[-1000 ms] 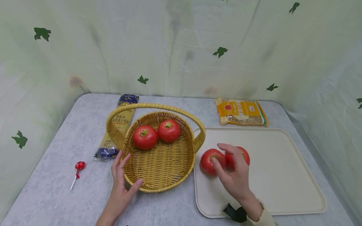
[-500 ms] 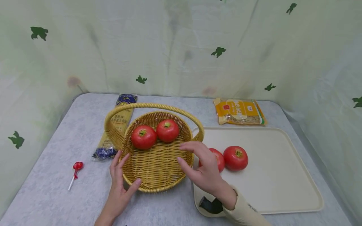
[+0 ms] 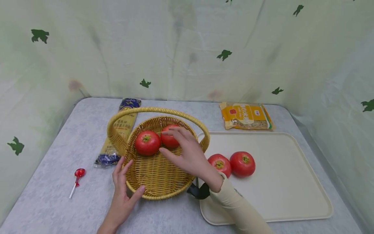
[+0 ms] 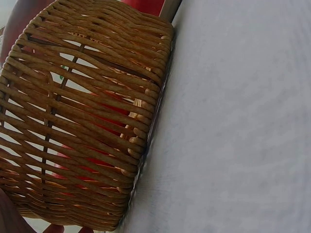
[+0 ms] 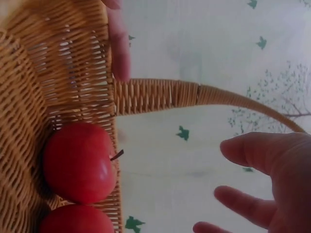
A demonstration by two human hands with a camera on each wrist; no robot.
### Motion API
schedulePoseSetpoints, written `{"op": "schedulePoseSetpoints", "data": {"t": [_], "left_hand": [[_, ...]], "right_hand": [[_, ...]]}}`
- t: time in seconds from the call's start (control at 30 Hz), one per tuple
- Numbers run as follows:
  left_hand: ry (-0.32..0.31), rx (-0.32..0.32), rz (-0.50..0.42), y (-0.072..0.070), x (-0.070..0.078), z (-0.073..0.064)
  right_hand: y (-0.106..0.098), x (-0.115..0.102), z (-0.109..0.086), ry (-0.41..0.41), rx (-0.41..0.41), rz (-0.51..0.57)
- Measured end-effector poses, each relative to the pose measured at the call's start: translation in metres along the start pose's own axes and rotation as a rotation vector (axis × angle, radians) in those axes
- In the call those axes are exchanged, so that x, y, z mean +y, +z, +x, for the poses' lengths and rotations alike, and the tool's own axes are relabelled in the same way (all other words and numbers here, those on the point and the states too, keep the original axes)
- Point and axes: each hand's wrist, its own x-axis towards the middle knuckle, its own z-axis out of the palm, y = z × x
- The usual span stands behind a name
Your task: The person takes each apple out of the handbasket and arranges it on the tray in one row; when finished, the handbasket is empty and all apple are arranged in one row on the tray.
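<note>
Two red apples, a left apple [image 3: 147, 142] and a right apple [image 3: 168, 141], sit at the back of a yellow wicker basket [image 3: 157, 177] with an arched handle. My left hand [image 3: 122, 191] rests on the basket's near-left rim, fingers spread and fairly straight, thumb at the front edge. Over the basket's right side hovers my right hand [image 3: 187, 152], holding nothing, its fingers loosely bent and partly covering the right apple. The right wrist view shows this hand [image 5: 286, 179] apart from the apples. Two more apples [image 3: 242, 164] lie side by side on the cream tray [image 3: 280, 182].
Partly behind the basket's left side lies a spaghetti packet [image 3: 109, 152]. A red lollipop [image 3: 78, 175] is on the table at left. An orange-yellow packet [image 3: 246, 116] lies beyond the tray. Patterned curtain [image 3: 187, 65] encloses the table's back and sides.
My right hand has moved left from above the tray's apples to over the basket, near the right apple in it. My left hand stays at the basket's rim.
</note>
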Motion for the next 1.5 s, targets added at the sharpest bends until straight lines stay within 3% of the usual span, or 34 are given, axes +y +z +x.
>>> {"op": "schedulePoseSetpoints", "data": {"t": [0.37,0.6,0.8,1.5], "left_hand": [[0.003,-0.001,0.012,0.0,0.001,-0.001],[0.005,0.001,0.003,0.001,0.002,-0.001],[-0.005,0.011,-0.003,0.001,0.003,-0.002],[0.006,-0.002,0.005,0.0,0.001,0.0]], "right_hand": [[0.007,0.003,0.03,0.255,-0.032,-0.109],[0.01,0.007,0.039,0.362,-0.164,-0.153],[0.016,0.01,0.043,0.404,-0.254,-0.189],[0.026,0.03,0.042,0.401,-0.304,-0.283]]}}
